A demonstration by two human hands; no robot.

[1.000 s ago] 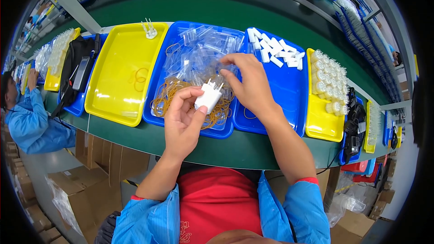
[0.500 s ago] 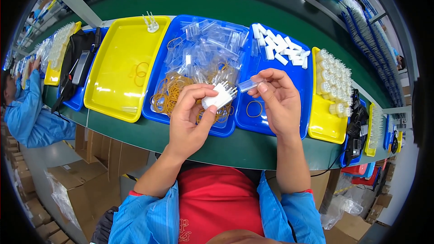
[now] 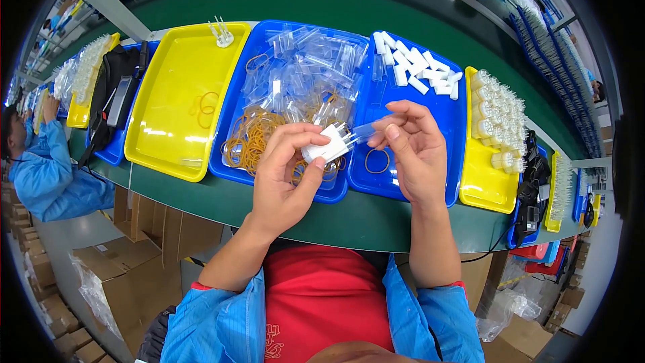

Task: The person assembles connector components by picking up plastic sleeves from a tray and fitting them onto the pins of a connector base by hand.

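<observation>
My left hand [image 3: 282,178] grips a small white plastic base [image 3: 319,150] with several thin pins that point right. Between the thumb and fingers of my right hand [image 3: 418,154] is a clear plastic sleeve [image 3: 365,133]. Its left end meets the pin tips or overlaps them; I cannot tell which. Under both hands are a blue tray [image 3: 224,166] of clear sleeves [image 3: 306,60] and tan rubber bands [image 3: 250,136], and a second blue tray [image 3: 437,154]. White plastic pieces [image 3: 420,67] and one rubber band [image 3: 377,160] lie in the second tray.
To the left, a yellow tray [image 3: 176,94] holds a pinned white base [image 3: 223,35] and rubber bands. Bundled pin assemblies [image 3: 496,117] crowd the right yellow tray [image 3: 480,191]. Dark cables [image 3: 531,195] lie beyond it. A co-worker in blue [image 3: 50,175] sits at far left.
The clear sleeve has moved slightly left, and its end now meets the pins. The white base has turned slightly in my left hand, and both hands keep their holds.
</observation>
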